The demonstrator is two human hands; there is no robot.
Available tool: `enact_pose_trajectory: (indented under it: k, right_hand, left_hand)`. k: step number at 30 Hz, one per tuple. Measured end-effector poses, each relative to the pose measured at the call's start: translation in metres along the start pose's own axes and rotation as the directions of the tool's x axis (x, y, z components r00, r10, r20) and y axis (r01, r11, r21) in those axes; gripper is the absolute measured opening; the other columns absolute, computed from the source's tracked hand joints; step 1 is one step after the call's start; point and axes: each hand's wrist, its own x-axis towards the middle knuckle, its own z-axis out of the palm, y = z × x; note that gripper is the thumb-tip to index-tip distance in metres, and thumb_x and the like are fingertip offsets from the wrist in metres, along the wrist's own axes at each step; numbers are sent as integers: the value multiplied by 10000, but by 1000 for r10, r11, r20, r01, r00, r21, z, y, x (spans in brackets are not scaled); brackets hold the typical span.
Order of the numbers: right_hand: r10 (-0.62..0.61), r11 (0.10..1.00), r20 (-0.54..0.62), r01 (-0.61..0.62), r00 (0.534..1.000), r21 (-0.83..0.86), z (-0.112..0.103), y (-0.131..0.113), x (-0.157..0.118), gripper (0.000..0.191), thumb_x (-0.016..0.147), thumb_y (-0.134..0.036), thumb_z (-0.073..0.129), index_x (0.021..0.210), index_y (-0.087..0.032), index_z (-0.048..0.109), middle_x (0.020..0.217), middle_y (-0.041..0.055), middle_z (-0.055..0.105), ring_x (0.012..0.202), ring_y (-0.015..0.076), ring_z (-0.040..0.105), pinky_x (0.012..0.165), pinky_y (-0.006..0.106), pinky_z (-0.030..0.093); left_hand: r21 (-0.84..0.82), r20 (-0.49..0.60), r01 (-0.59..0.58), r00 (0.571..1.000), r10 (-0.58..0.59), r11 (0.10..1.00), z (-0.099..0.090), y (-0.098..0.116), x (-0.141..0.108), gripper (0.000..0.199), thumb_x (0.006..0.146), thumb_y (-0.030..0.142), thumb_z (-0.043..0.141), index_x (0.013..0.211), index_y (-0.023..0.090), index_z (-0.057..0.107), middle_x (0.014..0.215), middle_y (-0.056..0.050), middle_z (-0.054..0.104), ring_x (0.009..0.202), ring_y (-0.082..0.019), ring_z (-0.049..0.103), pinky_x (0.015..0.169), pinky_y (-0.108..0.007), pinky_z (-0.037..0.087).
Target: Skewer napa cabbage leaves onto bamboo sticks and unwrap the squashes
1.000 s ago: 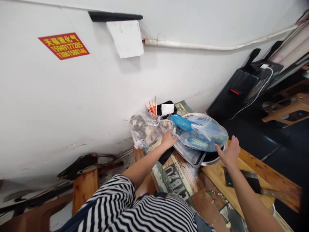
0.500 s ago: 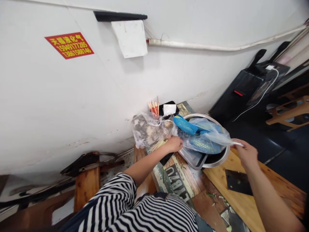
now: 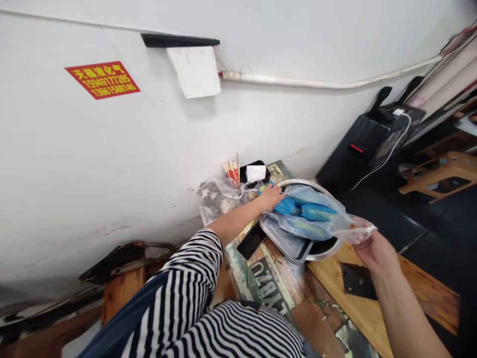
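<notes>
Holding the bag: your right hand (image 3: 372,251) has its fingers clamped on one gathered end of the clear plastic bag (image 3: 345,226), at the side away from your left hand.
Touching the netting: your left hand (image 3: 271,197) lies on blue netting at the opposite end; its fingers bend over the net, but their undersides are hidden, so I cannot tell whether they close on it.
Blue-netted pieces (image 3: 318,212): several, yellow-green beneath the mesh, lying above the steel basin (image 3: 320,256); at least some show through the plastic.
Piece beneath your left hand: brighter than the others; whether it sits wholly inside the bag or at its mouth cannot be confirmed.
Done: both ends of the load have a hand on them, and most of the netted pieces appear bagged.
Left: in my judgement, the handling is midway; the bag lies spread and shows no knot, and the load rests over the basin rather than apart from it.
Metal tray (image 3: 276,233): beside the basin, on the desk (image 3: 294,281), partly overlapped by the bag.
Second bag (image 3: 214,199): against the wall side, beyond your left forearm; contents unclear, and neither hand is on it.
Wooden board (image 3: 326,268): near the basin, carrying a dark flat piece (image 3: 357,281); your hands are off both.
</notes>
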Motion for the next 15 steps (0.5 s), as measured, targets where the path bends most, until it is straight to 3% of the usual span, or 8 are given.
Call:
enact_pose_trajectory:
  k: [4,6,8,12,15]
  right_hand:
    - [-54,982,-115,32,992,-187,-7,20,-31,666,603,-534,820,1158,-212,642,952,50,647,836,199,613,691,317,532]
    - [-106,959,-127,67,986,-277,-1,32,-43,826,588,-575,828,1291,-233,564,1089,75,627,1012,244,602,813,371,534]
    - [-139,934,-87,101,987,-343,12,42,-55,905,588,-605,813,1353,-223,517,1205,115,589,1104,277,573,880,414,524]
    - [-177,897,-39,145,983,-417,33,55,-93,812,678,-619,719,1351,-207,524,1269,152,565,1092,297,581,873,451,532]
    - [-161,893,-51,123,986,-433,26,68,-137,657,723,-547,687,1285,-226,582,1247,135,598,1017,275,617,814,414,555]
  left_hand:
    - [-83,-35,63,997,-66,995,-6,4,-15,576,749,316,700,1288,166,564,1280,-164,552,1171,-319,521,1009,-440,397]
    - [-99,-30,96,995,-100,990,-7,8,-19,613,772,367,688,1330,165,534,1281,-166,546,1164,-319,528,963,-414,429]
    - [-85,-25,103,994,-106,991,-8,10,-17,735,752,389,725,1410,183,470,1324,-169,526,1225,-334,495,1012,-430,399]
    - [-44,36,123,992,-121,991,-13,15,-2,902,657,283,814,1464,244,411,1482,-158,428,1348,-340,406,1121,-448,291]
    - [-25,70,117,991,-115,993,-15,20,6,843,659,217,790,1428,210,443,1398,-176,520,1269,-332,497,1066,-436,355]
